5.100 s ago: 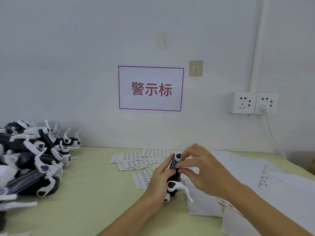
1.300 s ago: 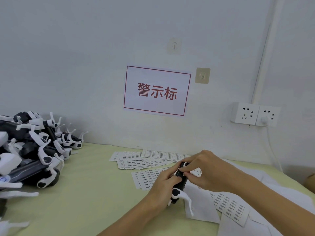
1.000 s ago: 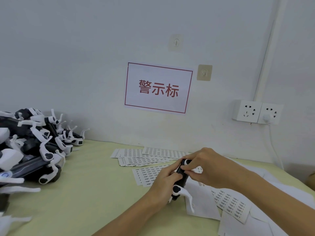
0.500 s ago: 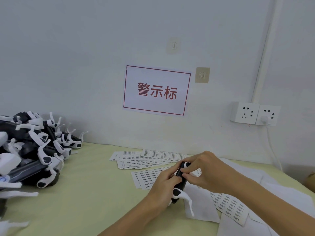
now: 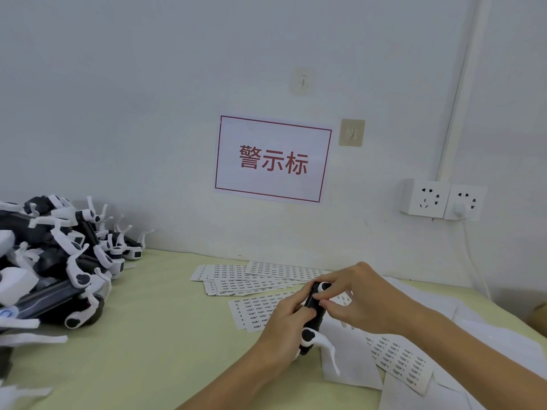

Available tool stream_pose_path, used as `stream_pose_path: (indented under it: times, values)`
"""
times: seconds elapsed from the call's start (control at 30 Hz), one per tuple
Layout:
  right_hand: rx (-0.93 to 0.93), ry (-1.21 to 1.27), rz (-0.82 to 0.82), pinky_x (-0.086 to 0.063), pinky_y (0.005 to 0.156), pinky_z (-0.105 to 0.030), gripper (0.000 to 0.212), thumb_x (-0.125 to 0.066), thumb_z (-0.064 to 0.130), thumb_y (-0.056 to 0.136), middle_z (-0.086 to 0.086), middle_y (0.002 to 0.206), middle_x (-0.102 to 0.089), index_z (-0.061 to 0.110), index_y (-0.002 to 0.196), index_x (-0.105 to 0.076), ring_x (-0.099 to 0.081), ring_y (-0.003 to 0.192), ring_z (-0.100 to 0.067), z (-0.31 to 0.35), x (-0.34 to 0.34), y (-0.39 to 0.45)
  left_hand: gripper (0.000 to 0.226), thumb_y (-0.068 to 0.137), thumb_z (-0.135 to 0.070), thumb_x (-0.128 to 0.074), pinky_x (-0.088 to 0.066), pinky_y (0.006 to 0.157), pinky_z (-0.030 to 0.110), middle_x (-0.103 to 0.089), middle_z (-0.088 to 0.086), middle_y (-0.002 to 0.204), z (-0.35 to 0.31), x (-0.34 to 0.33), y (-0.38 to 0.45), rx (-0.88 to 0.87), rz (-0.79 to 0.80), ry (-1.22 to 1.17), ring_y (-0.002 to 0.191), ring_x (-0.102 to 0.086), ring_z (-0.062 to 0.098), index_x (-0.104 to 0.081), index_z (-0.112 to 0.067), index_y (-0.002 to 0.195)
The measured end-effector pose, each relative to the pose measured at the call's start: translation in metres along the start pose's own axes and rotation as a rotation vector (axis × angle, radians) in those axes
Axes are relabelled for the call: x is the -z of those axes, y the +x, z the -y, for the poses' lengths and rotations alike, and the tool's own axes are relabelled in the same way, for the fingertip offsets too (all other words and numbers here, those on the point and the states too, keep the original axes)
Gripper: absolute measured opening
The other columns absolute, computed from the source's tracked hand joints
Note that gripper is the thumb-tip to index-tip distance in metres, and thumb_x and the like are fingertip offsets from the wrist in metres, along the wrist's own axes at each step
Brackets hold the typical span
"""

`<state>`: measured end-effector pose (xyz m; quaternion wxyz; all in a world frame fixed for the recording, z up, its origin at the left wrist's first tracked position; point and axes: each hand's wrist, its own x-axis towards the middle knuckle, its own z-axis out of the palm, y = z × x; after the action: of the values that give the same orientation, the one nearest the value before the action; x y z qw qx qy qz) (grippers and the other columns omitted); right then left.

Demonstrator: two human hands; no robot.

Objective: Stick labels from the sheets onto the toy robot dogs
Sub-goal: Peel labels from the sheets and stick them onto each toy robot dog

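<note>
Starting at nine o'clock, we find a heap of toy robot dogs (image 5: 56, 261), black bodies and white legs tangled together, piled on the pale green table (image 5: 148, 335) and running off the left edge of the view. The bare tabletop separates the heap from our hands.

Toward the centre, at about twelve o'clock from our hands, several label sheets (image 5: 251, 279) lie fanned and overlapping near the wall, with one more sheet just in front of them, partly hidden under our left hand (image 5: 284, 327). That hand wraps its fingers round the dark body of a single toy dog (image 5: 314, 313), holding it roughly upright above the sheets; a white leg with a black joint sticks out at its lower end, toward five o'clock.

Our right hand (image 5: 364, 303) comes in from four o'clock, its thumb and fingertips pressed together on the upper part of the same dog. Whether a label sits under those fingertips we cannot tell, since the hand covers that spot.

On the wall at twelve o'clock hangs a white sign (image 5: 272, 159) with a red border and red characters, with two small adhesive hooks (image 5: 351, 133) above and to its right.

Farther right, at three to five o'clock, white papers (image 5: 488, 350) cover the table, and another label sheet (image 5: 399, 362) lies on them beneath our right forearm. At two o'clock a double wall socket (image 5: 444, 199) holds a white plug, its cable dropping down the wall.
</note>
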<state>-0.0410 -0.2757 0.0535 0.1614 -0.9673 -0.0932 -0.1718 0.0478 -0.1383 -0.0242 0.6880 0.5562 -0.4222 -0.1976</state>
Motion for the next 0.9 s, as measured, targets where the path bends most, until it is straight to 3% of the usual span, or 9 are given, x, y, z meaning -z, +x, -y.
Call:
stream_pose_path:
  times: [0.13,0.33,0.5,0.6,0.67,0.77,0.9]
  values:
    - [-0.001,0.026,-0.053,-0.050,0.072,-0.021,0.021,-0.066,0.018,0.089,0.025,0.098,-0.072,0.032,0.096,-0.080,-0.067,0.079,-0.010,-0.005,-0.006,-0.004,0.055,0.082,-0.016,-0.044,-0.038,0.088,0.033,-0.066,0.000,0.104,0.002,-0.001,0.000,-0.001,-0.005,-0.005,0.095,-0.054,0.015,-0.067,-0.050,0.118]
    - [-0.049,0.020,-0.112,-0.052,0.066,-0.042,0.019,-0.064,0.017,0.084,0.012,0.085,-0.074,0.025,0.084,-0.081,-0.062,0.069,-0.029,-0.007,-0.013,-0.001,0.054,0.081,-0.016,-0.044,-0.034,0.077,0.032,-0.061,0.004,0.090,0.003,-0.001,0.001,-0.005,0.009,-0.005,0.083,-0.047,0.018,-0.067,-0.049,0.118]
    - [-0.035,-0.027,-0.170,-0.054,0.071,-0.038,0.018,-0.064,0.012,0.083,0.012,0.080,-0.073,0.020,0.079,-0.079,-0.066,0.072,-0.014,-0.004,-0.018,0.000,0.055,0.080,-0.016,-0.044,-0.033,0.084,0.036,-0.059,0.006,0.100,0.003,-0.001,0.002,-0.007,0.002,-0.014,0.092,-0.047,0.018,-0.068,-0.050,0.116]
    - [-0.008,-0.023,-0.263,-0.050,0.093,-0.020,0.020,-0.068,0.013,0.086,0.016,0.110,-0.073,0.028,0.092,-0.081,-0.061,0.107,0.007,-0.009,-0.024,-0.007,0.050,0.078,-0.019,-0.046,-0.038,0.085,0.032,-0.065,-0.002,0.097,0.005,0.001,0.002,0.006,-0.040,-0.018,0.092,-0.054,0.015,-0.071,-0.051,0.107]
    - [0.030,-0.044,-0.447,-0.043,0.101,-0.017,0.023,-0.071,0.012,0.085,0.012,0.128,-0.064,0.027,0.099,-0.079,-0.053,0.123,0.003,-0.012,-0.036,-0.016,0.048,0.079,-0.021,-0.046,-0.041,0.084,0.027,-0.067,-0.009,0.092,0.005,0.002,0.002,0.014,-0.054,-0.014,0.090,-0.057,0.012,-0.071,-0.055,0.101]
    - [0.068,-0.148,-0.659,-0.037,0.095,-0.012,0.027,-0.076,0.006,0.079,0.005,0.117,-0.058,0.021,0.101,-0.077,-0.052,0.112,-0.008,-0.017,-0.056,-0.029,0.047,0.080,-0.023,-0.044,-0.039,0.069,0.022,-0.061,-0.005,0.081,0.004,0.001,0.000,0.012,-0.072,0.027,0.078,-0.052,0.013,-0.067,-0.062,0.093]
    - [0.003,-0.132,-0.680,-0.041,0.080,-0.008,0.025,-0.080,0.006,0.079,0.013,0.097,-0.057,0.018,0.100,-0.076,-0.055,0.086,0.001,-0.020,-0.065,-0.033,0.058,0.090,-0.018,-0.044,-0.041,0.064,0.011,-0.056,-0.005,0.093,0.005,0.000,-0.001,0.008,-0.094,0.079,0.082,-0.051,0.012,-0.059,-0.073,0.096]
